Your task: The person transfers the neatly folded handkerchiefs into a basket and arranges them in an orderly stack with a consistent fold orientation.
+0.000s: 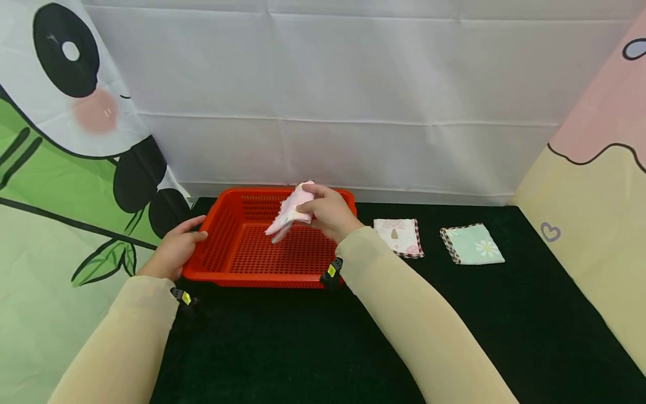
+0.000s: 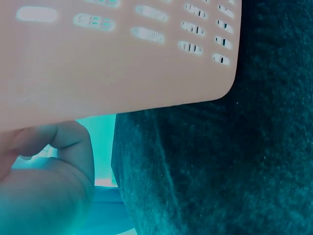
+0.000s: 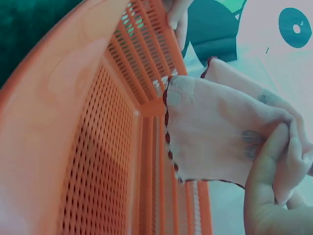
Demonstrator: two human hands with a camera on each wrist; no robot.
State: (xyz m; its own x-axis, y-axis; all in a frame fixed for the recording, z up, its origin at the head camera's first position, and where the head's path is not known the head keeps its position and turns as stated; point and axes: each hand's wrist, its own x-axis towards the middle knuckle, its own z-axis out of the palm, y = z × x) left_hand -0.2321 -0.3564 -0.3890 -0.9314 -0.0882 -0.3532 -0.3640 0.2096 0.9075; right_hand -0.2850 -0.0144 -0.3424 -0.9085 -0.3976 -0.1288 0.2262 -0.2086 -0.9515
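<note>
A red plastic basket [image 1: 267, 275] with slotted walls stands on the dark cloth. My left hand [image 1: 174, 249] grips its left rim; in the left wrist view the curled fingers [image 2: 73, 142] sit beside the basket wall [image 2: 122, 88]. Over the basket's inside, my right hand [image 1: 333, 213] pinches a folded pink handkerchief [image 1: 292, 210] between thumb and fingers. Its loose end hangs toward the left, clear of the basket floor. In the right wrist view, the handkerchief [image 3: 210, 127] shows a dark stitched edge and small printed motifs.
To the right of the basket lie a folded white-and-pink handkerchief [image 1: 398, 233] and a folded mint-green one with a flower [image 1: 479, 247]. The dark-covered table [image 1: 282, 342] meets a white fabric backdrop [image 1: 323, 101] behind, with printed cartoon sheets on both sides.
</note>
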